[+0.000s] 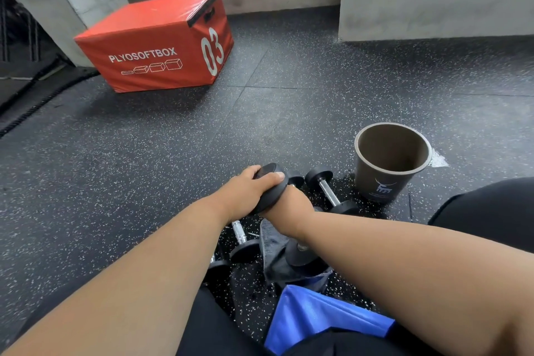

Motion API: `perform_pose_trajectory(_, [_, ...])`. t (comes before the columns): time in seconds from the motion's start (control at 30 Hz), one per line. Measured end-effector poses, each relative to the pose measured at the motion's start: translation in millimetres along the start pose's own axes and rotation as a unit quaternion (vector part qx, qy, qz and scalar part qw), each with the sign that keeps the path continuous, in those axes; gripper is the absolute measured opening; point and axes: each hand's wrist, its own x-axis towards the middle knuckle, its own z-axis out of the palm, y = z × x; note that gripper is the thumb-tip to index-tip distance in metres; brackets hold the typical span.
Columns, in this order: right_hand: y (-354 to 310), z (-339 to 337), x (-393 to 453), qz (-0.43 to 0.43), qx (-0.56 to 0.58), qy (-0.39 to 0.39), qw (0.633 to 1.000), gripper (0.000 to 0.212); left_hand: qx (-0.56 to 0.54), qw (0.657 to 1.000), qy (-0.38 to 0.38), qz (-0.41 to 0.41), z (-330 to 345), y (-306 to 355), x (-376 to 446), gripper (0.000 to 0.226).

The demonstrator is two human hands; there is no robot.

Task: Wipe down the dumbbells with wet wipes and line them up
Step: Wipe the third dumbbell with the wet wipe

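1. The left hand (248, 191) gripped the upper black head of a dumbbell (270, 188), its fingers curled over the top of that head and its thumb along the near side.
2. The right hand (284, 206) sat just under that head, where the handle would be; its fingers were hidden behind the wrist and the weight, so how they lay could not be told.
3. The held dumbbell stood tilted, and its lower head (300, 253) was beside a grey cloth (274, 251) lying on the speckled black floor (144, 167).
4. Another dumbbell (332, 191) lay flat just to the right, between the hands and a brown paper bin (390, 165).
5. Two more dumbbells (239, 243) lay under the left forearm, partly covered.
6. A blue bag (312, 315) lay nearest the person.
7. A red padded box (156, 43) marked 03 stood well apart, near the far wall.
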Motion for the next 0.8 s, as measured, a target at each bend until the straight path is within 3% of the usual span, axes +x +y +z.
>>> perform_pose_trajectory(0.07, [-3.1, -3.1, 5.9, -0.032, -0.032, 0.008, 0.999, 0.057, -0.007, 1.000, 0.001, 0.002, -0.4, 0.3, -0.7, 0.108])
perform_pose_trajectory(0.13, [7.3, -6.9, 15.2, 0.058, 0.029, -0.079, 0.995, 0.078, -0.012, 1.000, 0.000, 0.001, -1.2, -0.5, 0.1, 0.092])
perform_pose_trajectory(0.17, [7.0, -3.9, 13.5, 0.085, 0.115, -0.111, 0.984, 0.084, -0.014, 1.000, -0.001, 0.000, -1.7, -0.6, -0.6, 0.089])
perform_pose_trajectory(0.2, [8.9, -0.2, 11.7, 0.083, 0.139, -0.090, 0.983, 0.080, -0.014, 1.000, -0.002, -0.002, -2.1, -0.8, -0.7, 0.091])
perform_pose_trajectory(0.3, [17.4, -2.3, 8.5, 0.133, 0.224, -0.062, 0.964, 0.038, -0.006, 1.000, -0.003, -0.005, -2.9, -0.8, -2.3, 0.109])
perform_pose_trajectory(0.33, [19.5, -1.9, 6.0, 0.148, 0.237, -0.081, 0.957, 0.036, -0.002, 1.000, -0.001, -0.006, -3.2, -0.9, -2.7, 0.113])
perform_pose_trajectory(0.43, [17.6, -6.0, 2.6, 0.193, 0.284, -0.102, 0.934, 0.056, 0.002, 1.000, 0.000, -0.006, -4.3, -0.4, -3.0, 0.120])
perform_pose_trajectory(0.57, [18.4, -7.3, 1.0, 0.169, 0.242, -0.131, 0.946, 0.059, 0.008, 1.000, -0.004, -0.001, -5.1, -0.2, -3.0, 0.096])
perform_pose_trajectory(0.73, [10.5, -23.9, -2.6, 0.154, 0.262, -0.160, 0.939, 0.011, -0.002, 1.000, 0.001, -0.004, -6.1, 0.6, -4.4, 0.079])
perform_pose_trajectory(0.8, [10.5, -23.0, -2.2, 0.147, 0.241, -0.130, 0.950, 0.009, -0.004, 1.000, 0.000, -0.005, -6.0, 0.5, -4.6, 0.078])
